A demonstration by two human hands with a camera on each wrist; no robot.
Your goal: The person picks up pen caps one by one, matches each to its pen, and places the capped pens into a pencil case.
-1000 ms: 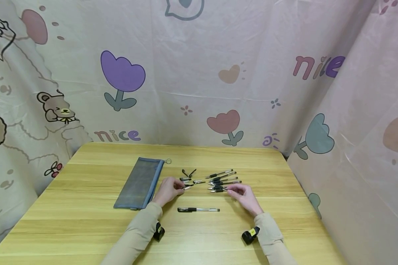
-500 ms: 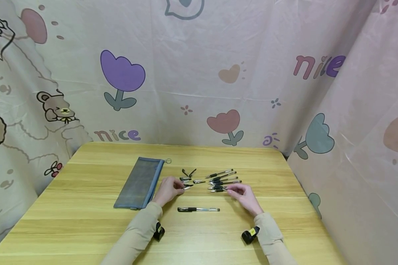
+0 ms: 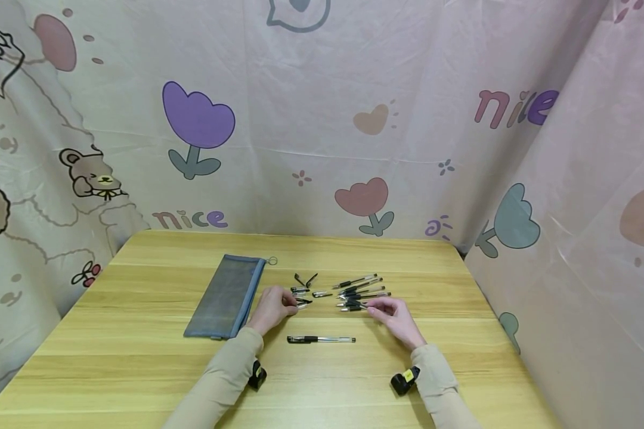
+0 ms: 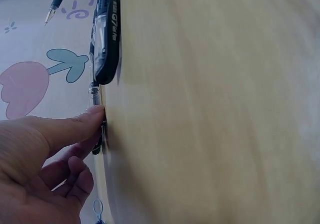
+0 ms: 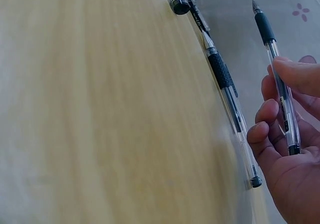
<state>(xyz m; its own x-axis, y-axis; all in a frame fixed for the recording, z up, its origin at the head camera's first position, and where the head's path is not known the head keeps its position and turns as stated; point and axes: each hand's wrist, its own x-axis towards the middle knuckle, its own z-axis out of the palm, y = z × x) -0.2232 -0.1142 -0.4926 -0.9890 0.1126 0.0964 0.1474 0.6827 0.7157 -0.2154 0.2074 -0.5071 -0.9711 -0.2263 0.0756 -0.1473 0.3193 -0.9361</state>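
My left hand (image 3: 271, 307) rests at the small group of pen caps, thumb and fingertip pinching a clear pen cap (image 4: 94, 96) close to the table. Other black-and-clear caps (image 3: 322, 294) lie just beyond it. My right hand (image 3: 395, 319) holds an uncapped gel pen (image 5: 281, 92) between thumb and fingers, its metal tip pointing away from the palm and its dark grip bare. Several uncapped pens (image 3: 362, 290) lie fanned out beside that hand. Between the two forearms a capped black gel pen (image 3: 322, 339) lies crosswise on the table.
A grey-blue mesh zip pouch (image 3: 222, 298) lies flat left of the left hand, with a ring on its zip pull. The wooden table (image 3: 139, 369) meets a printed cloth curtain (image 3: 300, 89) behind and at the right. Black cameras sit on both wrists.
The cap at my left fingertips has shifted very slightly toward the hand. Both arms, the loose pens and the pouch stay where they were.
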